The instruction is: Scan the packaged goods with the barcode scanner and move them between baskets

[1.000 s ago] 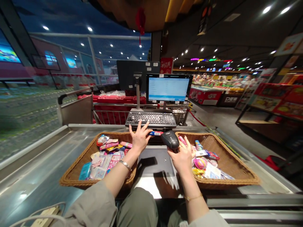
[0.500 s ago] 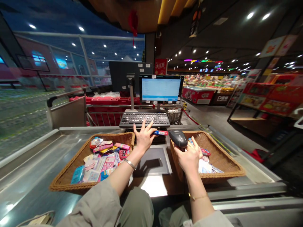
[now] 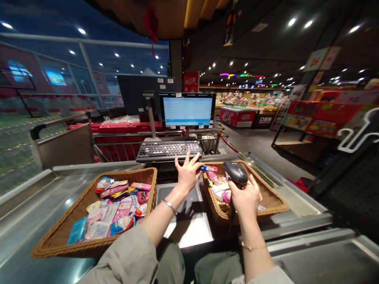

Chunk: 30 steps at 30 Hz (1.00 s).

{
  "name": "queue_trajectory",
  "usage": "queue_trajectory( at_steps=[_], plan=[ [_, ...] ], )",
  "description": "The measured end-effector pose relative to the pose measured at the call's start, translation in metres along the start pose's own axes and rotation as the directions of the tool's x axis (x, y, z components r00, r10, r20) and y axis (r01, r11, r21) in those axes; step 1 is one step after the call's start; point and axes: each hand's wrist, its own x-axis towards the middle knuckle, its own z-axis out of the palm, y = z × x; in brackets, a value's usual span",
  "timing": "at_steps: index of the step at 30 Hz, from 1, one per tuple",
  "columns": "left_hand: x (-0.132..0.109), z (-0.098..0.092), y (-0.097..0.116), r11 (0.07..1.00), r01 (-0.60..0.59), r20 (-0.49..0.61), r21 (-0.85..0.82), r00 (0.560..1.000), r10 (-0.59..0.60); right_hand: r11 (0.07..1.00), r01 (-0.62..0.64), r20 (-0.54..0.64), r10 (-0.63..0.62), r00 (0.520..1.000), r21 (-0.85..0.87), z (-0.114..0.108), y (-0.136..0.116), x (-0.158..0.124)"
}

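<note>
My left hand is raised in front of the keyboard, pinching a small red and blue packet between thumb and forefinger while the other fingers spread. My right hand grips a black handheld barcode scanner, held over the right wicker basket. The scanner's head is close to the packet. A flat dark scan plate lies on the counter between the two baskets.
The left wicker basket holds several colourful snack packets. A lit monitor stands behind the keyboard. Red shopping baskets and a metal cart rail lie beyond. Steel counter runs left; store aisles open to the right.
The view has swung right, so baskets and register shifted left in frame. My right hand with the scanner moved over the right basket, and my left hand kept the packet near it.
</note>
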Motion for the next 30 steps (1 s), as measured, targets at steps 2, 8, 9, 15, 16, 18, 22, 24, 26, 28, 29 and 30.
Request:
queue_trajectory(
  at_steps=[2, 8, 9, 15, 16, 18, 22, 24, 26, 28, 29, 30],
  plan=[
    [0.002, 0.006, 0.006, 1.000, -0.013, 0.013, -0.008, 1.000, 0.013, 0.999, -0.017, -0.038, 0.016, 0.999, -0.027, -0.003, 0.006, 0.004],
    [0.005, 0.027, 0.022, 0.996, -0.070, 0.048, -0.052, 0.996, 0.073, 0.996, -0.084, -0.076, 0.081, 0.994, -0.039, -0.014, 0.019, 0.014],
    [0.005, 0.030, 0.025, 0.995, -0.079, 0.053, -0.058, 0.995, 0.082, 0.994, -0.099, -0.085, 0.095, 0.992, -0.044, -0.015, 0.021, 0.015],
    [0.007, 0.050, 0.041, 0.990, -0.124, 0.068, -0.065, 0.989, 0.129, 0.985, -0.160, -0.138, 0.149, 0.979, -0.072, -0.019, 0.035, 0.023],
    [0.008, 0.052, 0.043, 0.990, -0.126, 0.072, -0.067, 0.989, 0.131, 0.983, -0.164, -0.144, 0.152, 0.978, -0.077, -0.019, 0.038, 0.024],
    [0.010, 0.057, 0.046, 0.989, -0.126, 0.081, -0.074, 0.988, 0.132, 0.983, -0.166, -0.154, 0.152, 0.976, -0.082, -0.020, 0.042, 0.026],
    [0.013, 0.066, 0.052, 0.989, -0.124, 0.103, -0.076, 0.986, 0.132, 0.984, -0.146, -0.165, 0.127, 0.978, -0.104, -0.021, 0.046, 0.027],
    [0.015, 0.070, 0.053, 0.989, -0.126, 0.114, -0.073, 0.985, 0.133, 0.982, -0.138, -0.161, 0.117, 0.980, -0.126, -0.020, 0.048, 0.027],
    [0.017, 0.075, 0.054, 0.989, -0.129, 0.123, -0.074, 0.983, 0.138, 0.979, -0.139, -0.147, 0.116, 0.982, -0.152, -0.019, 0.049, 0.027],
    [0.020, 0.080, 0.055, 0.989, -0.127, 0.134, -0.077, 0.982, 0.136, 0.972, -0.151, -0.140, 0.127, 0.982, -0.181, -0.018, 0.052, 0.028],
    [0.021, 0.084, 0.056, 0.990, -0.122, 0.141, -0.077, 0.981, 0.132, 0.968, -0.159, -0.142, 0.132, 0.981, -0.195, -0.017, 0.053, 0.029],
    [0.022, 0.087, 0.056, 0.991, -0.113, 0.150, -0.075, 0.981, 0.124, 0.964, -0.165, -0.144, 0.137, 0.980, -0.207, -0.017, 0.054, 0.029]
  ],
)
